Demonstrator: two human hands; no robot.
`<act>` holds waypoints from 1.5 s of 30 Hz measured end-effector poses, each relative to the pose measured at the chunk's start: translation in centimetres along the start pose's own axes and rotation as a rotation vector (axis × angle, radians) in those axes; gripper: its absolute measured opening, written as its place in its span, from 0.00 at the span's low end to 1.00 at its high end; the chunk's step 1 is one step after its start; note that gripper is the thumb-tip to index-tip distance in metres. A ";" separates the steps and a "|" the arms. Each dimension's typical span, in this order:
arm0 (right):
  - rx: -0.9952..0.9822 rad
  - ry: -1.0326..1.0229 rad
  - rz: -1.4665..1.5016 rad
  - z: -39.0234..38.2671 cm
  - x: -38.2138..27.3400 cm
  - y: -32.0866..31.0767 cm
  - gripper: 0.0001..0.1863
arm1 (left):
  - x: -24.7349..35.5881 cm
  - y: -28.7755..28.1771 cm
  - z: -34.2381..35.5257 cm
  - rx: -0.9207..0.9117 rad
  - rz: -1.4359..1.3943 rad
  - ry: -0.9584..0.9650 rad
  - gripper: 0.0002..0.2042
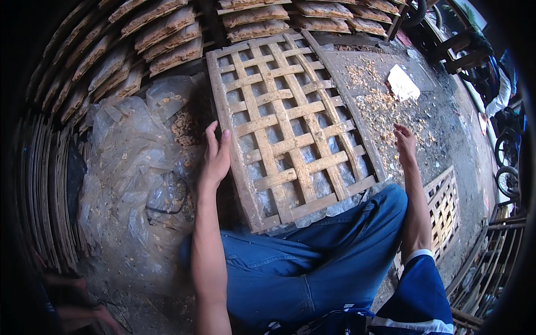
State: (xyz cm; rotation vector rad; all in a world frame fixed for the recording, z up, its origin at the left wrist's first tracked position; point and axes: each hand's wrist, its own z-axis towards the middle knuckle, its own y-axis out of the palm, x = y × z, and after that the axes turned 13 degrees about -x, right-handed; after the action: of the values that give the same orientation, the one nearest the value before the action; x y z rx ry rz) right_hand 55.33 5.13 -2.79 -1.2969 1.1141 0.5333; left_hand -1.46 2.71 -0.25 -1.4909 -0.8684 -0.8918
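A woven bamboo lattice rack [287, 144] in a wooden frame lies in front of my knees, with clear plastic sheeting showing through its gaps. My left hand [216, 156] is at the rack's left rail, thumb and fingers apart. It holds nothing that I can see, and whether it touches the rail is unclear. To the right of the rack, apart from its rail, my right hand [406, 146] hovers over the crumb-strewn ground. Its fingers are loosely bent with nothing visible in them. Blue jeans [312, 268] cover my bent legs below the rack.
Stacked racks bearing orange-brown slabs [167, 42] rise at the back and left. Crumpled plastic sheeting [128, 162] spreads at left, near upright slats [44, 195]. A white scrap [403, 82] lies among crumbs at right. Another lattice rack [444, 209] and motorbikes [507, 139] are farther right.
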 end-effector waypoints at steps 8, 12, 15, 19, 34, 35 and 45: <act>0.031 -0.412 -0.288 -3.5 -12.4 3.7 0.18 | -0.4 -2.7 0.4 0.138 -0.109 0.051 0.29; -0.361 -0.683 -0.181 -10.7 -20.5 12.1 0.14 | -1.4 -1.3 0.8 0.024 -0.043 0.027 0.33; -0.667 -0.796 -0.263 -15.2 -23.2 18.9 0.13 | 0.0 -0.3 0.4 -0.019 -0.052 -0.028 0.35; -0.811 -0.845 -0.340 -15.1 -22.9 25.1 0.15 | 0.7 0.1 0.1 -0.074 -0.106 -0.076 0.36; -0.865 -0.903 -0.303 -14.4 -21.5 27.5 0.14 | -0.3 1.1 0.7 -0.060 -0.192 -0.022 0.35; -0.867 -0.897 -0.313 -14.4 -21.6 27.4 0.14 | -0.4 1.2 0.7 -0.065 -0.210 -0.030 0.35; -0.950 -0.901 -0.404 -13.5 -22.1 27.4 0.11 | 0.2 1.0 0.7 -0.107 -0.198 -0.050 0.35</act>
State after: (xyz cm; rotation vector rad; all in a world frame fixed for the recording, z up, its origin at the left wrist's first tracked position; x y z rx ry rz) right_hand 18.36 5.16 4.72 -1.7204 -0.2234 1.2475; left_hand -0.44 3.35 -0.55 -1.5435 -1.0320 -1.0635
